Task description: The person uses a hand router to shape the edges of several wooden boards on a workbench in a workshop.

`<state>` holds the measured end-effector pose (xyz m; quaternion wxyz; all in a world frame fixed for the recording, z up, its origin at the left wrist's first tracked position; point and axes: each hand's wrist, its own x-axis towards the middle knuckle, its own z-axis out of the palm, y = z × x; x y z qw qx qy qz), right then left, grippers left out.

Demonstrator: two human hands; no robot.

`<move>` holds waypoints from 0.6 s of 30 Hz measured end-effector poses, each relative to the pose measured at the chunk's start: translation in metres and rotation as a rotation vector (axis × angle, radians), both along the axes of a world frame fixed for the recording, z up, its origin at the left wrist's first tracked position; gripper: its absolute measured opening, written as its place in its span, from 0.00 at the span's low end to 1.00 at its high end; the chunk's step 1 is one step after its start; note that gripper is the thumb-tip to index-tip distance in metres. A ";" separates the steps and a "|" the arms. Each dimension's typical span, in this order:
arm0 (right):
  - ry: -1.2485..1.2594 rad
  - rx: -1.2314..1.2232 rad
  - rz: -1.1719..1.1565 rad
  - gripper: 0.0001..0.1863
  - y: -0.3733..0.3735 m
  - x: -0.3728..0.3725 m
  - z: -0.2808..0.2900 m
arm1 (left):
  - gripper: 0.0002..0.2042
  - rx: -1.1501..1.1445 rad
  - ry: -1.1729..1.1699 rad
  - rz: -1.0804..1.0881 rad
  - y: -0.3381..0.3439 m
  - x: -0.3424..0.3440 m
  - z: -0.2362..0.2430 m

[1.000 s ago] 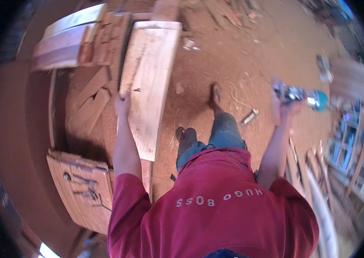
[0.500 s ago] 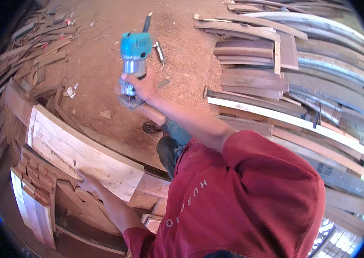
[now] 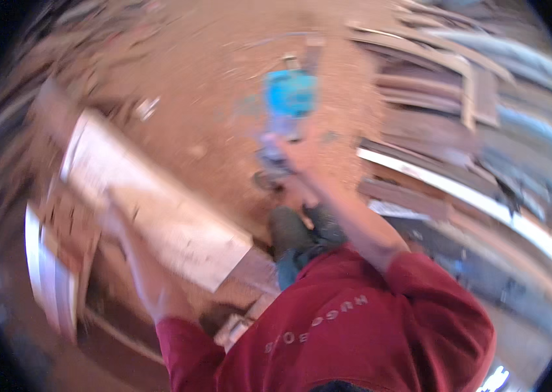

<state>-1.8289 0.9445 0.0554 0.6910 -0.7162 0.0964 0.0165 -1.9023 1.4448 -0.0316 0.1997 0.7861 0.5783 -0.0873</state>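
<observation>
My right hand [image 3: 283, 149] grips a handheld power router [image 3: 290, 91] with a teal top and silver body, held out in front of me above the dirt floor, its outline smeared by motion. On the left, a long pale board [image 3: 171, 228] lies diagonally over darker timber. My left hand [image 3: 111, 212] is at this board's lower left edge; blur hides whether its fingers grip it or only rest on it. My legs [image 3: 292, 232] show beneath my right arm.
Short offcuts and pale planks [image 3: 50, 268] lean at the lower left. Long boards [image 3: 458, 196] lie in piles along the right. Blurred wood scraps [image 3: 47, 39] cover the upper left, and small white litter [image 3: 147, 108] lies on the floor [image 3: 197, 78].
My view has swung round since a second ago, bringing the right-hand timber piles into sight. Since half a second ago the router appears farther right and lower; my left hand remains at the board.
</observation>
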 end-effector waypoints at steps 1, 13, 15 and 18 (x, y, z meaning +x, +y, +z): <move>0.042 0.039 -0.029 0.28 -0.003 -0.009 0.005 | 0.55 0.229 -0.077 -0.040 0.011 0.001 -0.016; -0.147 -0.245 0.211 0.41 0.025 -0.057 -0.044 | 0.54 0.307 -0.210 0.140 -0.039 -0.013 -0.009; -0.156 -0.167 0.287 0.41 0.048 -0.058 -0.039 | 0.54 0.287 -0.231 0.138 -0.032 -0.015 -0.005; -0.137 -0.074 0.336 0.41 0.076 -0.063 -0.043 | 0.54 0.281 -0.262 0.087 -0.036 -0.022 -0.008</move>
